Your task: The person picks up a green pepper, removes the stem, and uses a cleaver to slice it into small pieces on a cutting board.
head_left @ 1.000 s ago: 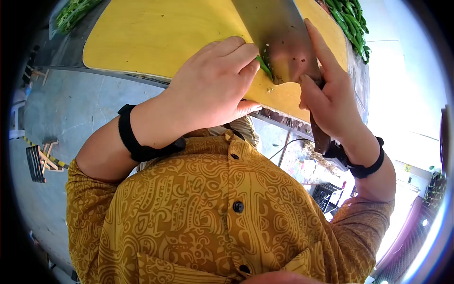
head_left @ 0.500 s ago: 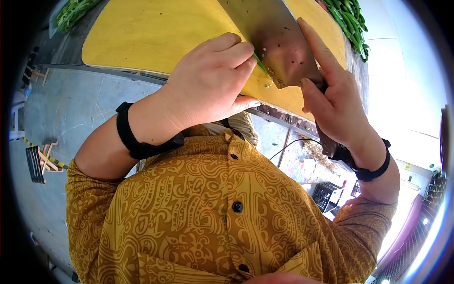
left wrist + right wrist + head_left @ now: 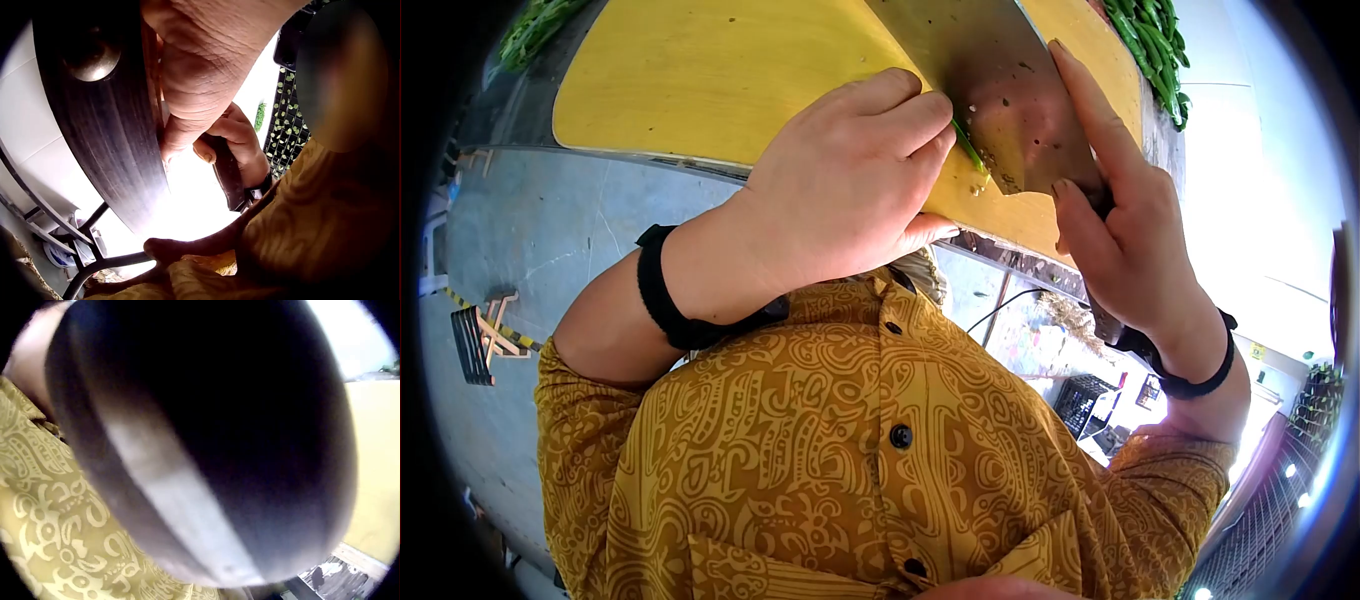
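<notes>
My right hand (image 3: 1135, 235) grips a broad cleaver (image 3: 1000, 100) by its dark handle, the index finger stretched along the back of the blade. The blade leans over the yellow cutting board (image 3: 700, 80), its flat side speckled with small bits. With curled fingers, my left hand (image 3: 860, 170) holds a slim green chili pepper (image 3: 970, 145) against the board, right beside the blade's edge. Most of the pepper is hidden under those fingers. The left thumb reaches over the board's near edge. In the right wrist view, a dark rounded shape covers most of the hand's work.
A heap of green chili peppers (image 3: 1152, 50) lies at the far right of the board. Leafy greens (image 3: 535, 30) are at the upper left. Pale seeds (image 3: 980, 187) dot the board near the blade. Below the table stand a folding stool (image 3: 488, 340) and a black crate (image 3: 1082, 402).
The cleaver and right hand shifted slightly left, then back right and a little nearer the body. The left hand keeps its hold on the chili pepper, with little movement.
</notes>
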A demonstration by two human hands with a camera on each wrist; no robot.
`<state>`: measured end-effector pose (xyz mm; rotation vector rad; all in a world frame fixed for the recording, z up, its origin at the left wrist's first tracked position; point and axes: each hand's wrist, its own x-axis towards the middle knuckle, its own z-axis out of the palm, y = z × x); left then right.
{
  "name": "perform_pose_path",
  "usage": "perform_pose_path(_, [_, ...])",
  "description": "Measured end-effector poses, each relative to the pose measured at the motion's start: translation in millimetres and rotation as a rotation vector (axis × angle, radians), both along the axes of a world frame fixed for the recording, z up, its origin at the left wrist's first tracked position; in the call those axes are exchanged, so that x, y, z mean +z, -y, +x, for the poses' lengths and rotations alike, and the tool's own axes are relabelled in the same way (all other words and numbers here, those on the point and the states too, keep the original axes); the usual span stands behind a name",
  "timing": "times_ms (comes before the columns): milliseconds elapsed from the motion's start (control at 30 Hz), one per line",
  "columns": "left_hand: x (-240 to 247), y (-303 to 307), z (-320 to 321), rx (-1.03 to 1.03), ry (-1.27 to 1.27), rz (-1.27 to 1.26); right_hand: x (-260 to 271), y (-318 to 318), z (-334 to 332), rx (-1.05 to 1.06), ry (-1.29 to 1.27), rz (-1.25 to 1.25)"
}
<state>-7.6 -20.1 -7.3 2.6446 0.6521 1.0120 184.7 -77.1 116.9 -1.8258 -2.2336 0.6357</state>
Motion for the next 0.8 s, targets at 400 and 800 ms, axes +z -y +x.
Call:
perform_pose_path(400, [-1,1,0,0.007,0.023,0.023,-17,-7,4,-0.043,-0.069,0.030])
perform_pose_path(800, [-5,0,0,0.012,0.057,0.037,-2,1,-1,-0.048,-0.121,0.052])
